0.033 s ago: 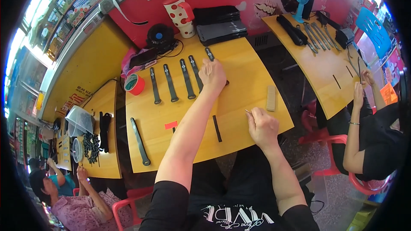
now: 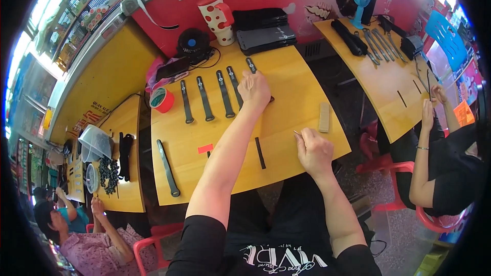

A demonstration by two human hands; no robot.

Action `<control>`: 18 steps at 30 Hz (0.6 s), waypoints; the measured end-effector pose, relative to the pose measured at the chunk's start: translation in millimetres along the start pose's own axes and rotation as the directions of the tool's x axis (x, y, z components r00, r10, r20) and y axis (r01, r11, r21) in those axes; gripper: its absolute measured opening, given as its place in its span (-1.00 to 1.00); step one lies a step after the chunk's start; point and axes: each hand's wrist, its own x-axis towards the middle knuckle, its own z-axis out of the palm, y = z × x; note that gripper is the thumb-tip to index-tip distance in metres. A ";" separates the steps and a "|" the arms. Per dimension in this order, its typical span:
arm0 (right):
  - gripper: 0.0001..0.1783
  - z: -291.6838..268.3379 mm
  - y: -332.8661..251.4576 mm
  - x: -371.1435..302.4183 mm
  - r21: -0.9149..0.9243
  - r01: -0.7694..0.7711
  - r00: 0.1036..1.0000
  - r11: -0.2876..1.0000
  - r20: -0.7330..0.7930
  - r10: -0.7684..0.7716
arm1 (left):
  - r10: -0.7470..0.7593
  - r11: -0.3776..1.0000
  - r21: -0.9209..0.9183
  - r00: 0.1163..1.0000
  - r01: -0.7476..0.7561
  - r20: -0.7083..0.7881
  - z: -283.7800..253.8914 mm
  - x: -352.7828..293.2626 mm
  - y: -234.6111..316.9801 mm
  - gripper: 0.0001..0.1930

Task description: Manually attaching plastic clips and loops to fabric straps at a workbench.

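My left hand point(image 2: 254, 88) reaches to the far middle of the table, its fingers curled down over a flat black strap point(image 2: 250, 64). The strap's printed end sticks out beyond the knuckles; the fingertips are hidden. To the left of that hand lie several more black straps point(image 2: 223, 93), set out roughly side by side, each with a holed, rounded near end. Another black strap point(image 2: 168, 168) rests alone near the left front. Above the front right of the table, my right hand point(image 2: 314, 148) is closed, pinching a thin, small thing whose tip barely shows at the thumb; its kind is unclear.
A tan block point(image 2: 324, 117) lies at the right edge. Dark strips point(image 2: 260, 153) and a red patch point(image 2: 205, 148) mark the front. A red tape roll point(image 2: 161, 100), fan point(image 2: 193, 44), spotted tumbler point(image 2: 217, 20) and black stack point(image 2: 266, 38) stand farther back. Co-workers sit both sides.
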 end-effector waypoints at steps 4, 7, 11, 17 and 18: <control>-0.79 1.6 0.9 -2.5 -0.008 0.011 1.000 1.000 -0.005 -0.011 | -0.027 0.987 -0.161 0.998 0.018 -0.056 -16.1 -3.4 -6.7 -0.78; -0.81 2.3 -1.8 -3.2 -0.012 -0.003 1.000 1.000 0.021 0.003 | -0.038 0.970 -0.244 0.989 0.002 -0.143 -52.8 -12.1 -21.4 -0.77; -0.84 1.8 -2.1 -3.7 -0.013 0.000 1.000 1.000 0.016 0.000 | -0.024 0.972 -0.235 0.988 -0.012 -0.150 -130.4 -50.9 -102.8 -0.75; -0.84 4.1 3.2 -5.0 -0.056 0.053 0.999 0.997 -0.001 -0.053 | -0.397 0.870 0.282 0.914 0.404 -0.085 -165.8 -150.9 -251.9 -0.59; -0.85 6.0 4.3 -5.9 -0.050 0.065 0.998 0.997 -0.004 -0.065 | -0.480 0.810 0.367 0.877 0.457 -0.031 -161.2 -160.6 -258.4 -0.57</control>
